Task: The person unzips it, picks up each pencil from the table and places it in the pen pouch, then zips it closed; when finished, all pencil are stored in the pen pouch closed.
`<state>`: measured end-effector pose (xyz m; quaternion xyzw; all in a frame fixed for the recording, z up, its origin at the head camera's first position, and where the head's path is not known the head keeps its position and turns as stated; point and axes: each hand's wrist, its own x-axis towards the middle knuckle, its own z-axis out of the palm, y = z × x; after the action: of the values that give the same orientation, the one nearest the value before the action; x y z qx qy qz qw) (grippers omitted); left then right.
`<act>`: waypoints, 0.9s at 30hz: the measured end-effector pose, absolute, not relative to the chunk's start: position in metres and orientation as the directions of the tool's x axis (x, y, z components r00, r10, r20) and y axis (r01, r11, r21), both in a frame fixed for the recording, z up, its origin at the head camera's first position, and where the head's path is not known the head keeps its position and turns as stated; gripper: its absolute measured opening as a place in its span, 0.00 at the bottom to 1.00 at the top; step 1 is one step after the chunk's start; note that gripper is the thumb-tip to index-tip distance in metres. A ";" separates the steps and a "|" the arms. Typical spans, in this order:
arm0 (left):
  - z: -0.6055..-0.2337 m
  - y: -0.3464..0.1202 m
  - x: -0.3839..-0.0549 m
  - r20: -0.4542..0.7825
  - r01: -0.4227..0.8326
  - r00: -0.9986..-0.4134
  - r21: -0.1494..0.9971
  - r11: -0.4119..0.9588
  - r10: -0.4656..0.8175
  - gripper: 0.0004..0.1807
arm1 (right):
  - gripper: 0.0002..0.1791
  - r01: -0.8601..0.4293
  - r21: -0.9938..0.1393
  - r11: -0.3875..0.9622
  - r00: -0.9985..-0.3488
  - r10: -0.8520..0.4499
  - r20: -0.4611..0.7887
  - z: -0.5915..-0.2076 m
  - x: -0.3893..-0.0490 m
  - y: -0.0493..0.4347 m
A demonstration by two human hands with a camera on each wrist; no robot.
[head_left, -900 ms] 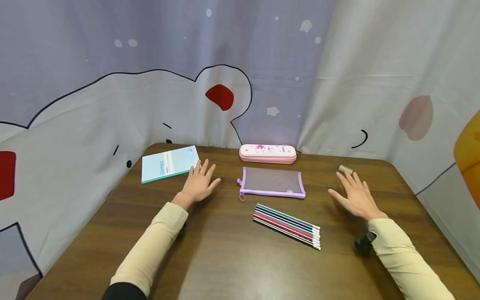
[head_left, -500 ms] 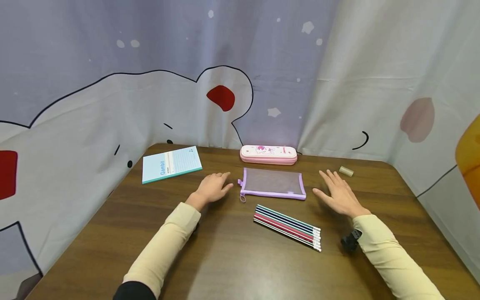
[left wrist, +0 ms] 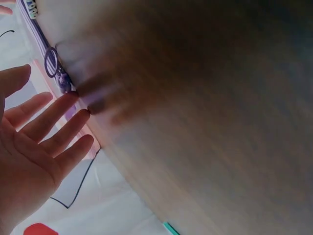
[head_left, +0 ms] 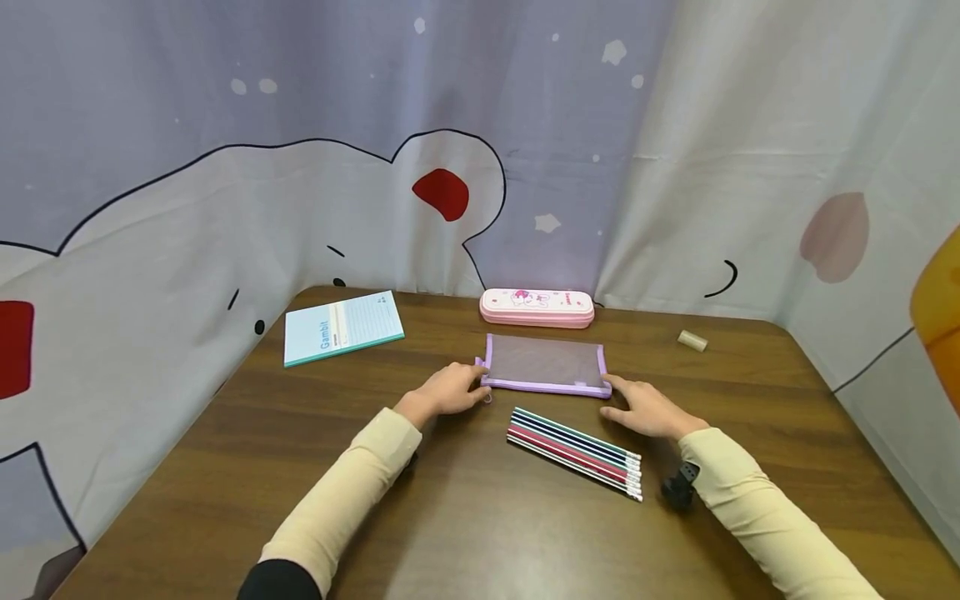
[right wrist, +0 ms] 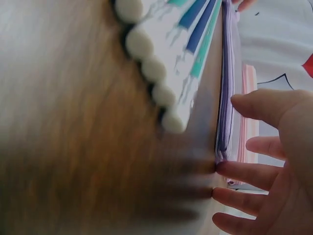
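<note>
A purple-edged mesh zip pouch (head_left: 545,360) lies flat on the wooden table, its zipper along the near edge. At its left end is my left hand (head_left: 447,390), fingertips at the corner by the zip-pull ring (left wrist: 51,62). My right hand (head_left: 648,410) reaches the pouch's near right corner with its fingertips. In both wrist views the fingers are spread and relaxed, and the thumbs stand apart from the pouch. Just in front of the pouch lies a slanted row of pencils (head_left: 573,454), their white eraser ends toward my right hand.
Behind the pouch sits a pink pencil case (head_left: 536,308) against the patterned curtain (head_left: 555,150). A light blue notebook (head_left: 343,327) lies at the back left of the table (head_left: 450,533). Toward the back right is a small beige cylinder (head_left: 692,340).
From beside the notebook, my left hand has moved right and nearer to the pouch's left corner. My right hand has come left from near the small cylinder to the pouch's right corner.
</note>
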<state>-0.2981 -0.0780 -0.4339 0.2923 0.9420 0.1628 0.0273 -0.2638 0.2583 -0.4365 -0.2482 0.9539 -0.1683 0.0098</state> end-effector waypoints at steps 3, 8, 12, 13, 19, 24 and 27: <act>-0.433 -0.076 -0.298 0.063 0.532 -0.833 0.362 0.765 0.550 0.20 | 0.31 -0.481 -0.343 0.807 -0.874 -0.472 0.113 -0.436 -0.264 0.256; -0.430 -0.076 -0.299 0.141 0.510 -0.853 0.425 0.748 0.502 0.19 | 0.27 -0.476 -0.378 0.794 -0.879 -0.421 0.223 -0.433 -0.265 0.256; -0.426 -0.074 -0.301 0.223 0.504 -0.863 0.446 0.740 0.453 0.25 | 0.22 -0.466 -0.396 0.791 -0.874 -0.345 0.341 -0.429 -0.268 0.255; -0.425 -0.073 -0.301 0.241 0.499 -0.866 0.449 0.741 0.437 0.26 | 0.20 -0.464 -0.392 0.794 -0.870 -0.326 0.370 -0.428 -0.269 0.254; -0.421 -0.065 -0.308 0.357 0.449 -0.887 0.511 0.733 0.294 0.25 | 0.11 -0.456 -0.393 0.798 -0.835 -0.232 0.499 -0.419 -0.275 0.251; -0.417 -0.058 -0.313 0.446 0.461 -0.871 0.596 0.658 0.206 0.19 | 0.09 -0.456 -0.409 0.791 -0.816 -0.187 0.548 -0.413 -0.277 0.251; -0.416 -0.058 -0.315 0.467 0.473 -0.865 0.637 0.608 0.184 0.16 | 0.09 -0.455 -0.425 0.783 -0.815 -0.173 0.553 -0.411 -0.277 0.252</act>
<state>-0.3147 -0.0579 -0.4163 0.1870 0.8784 0.4012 -0.1804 -0.2769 0.2516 -0.4111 -0.1726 0.9102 -0.2809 -0.2506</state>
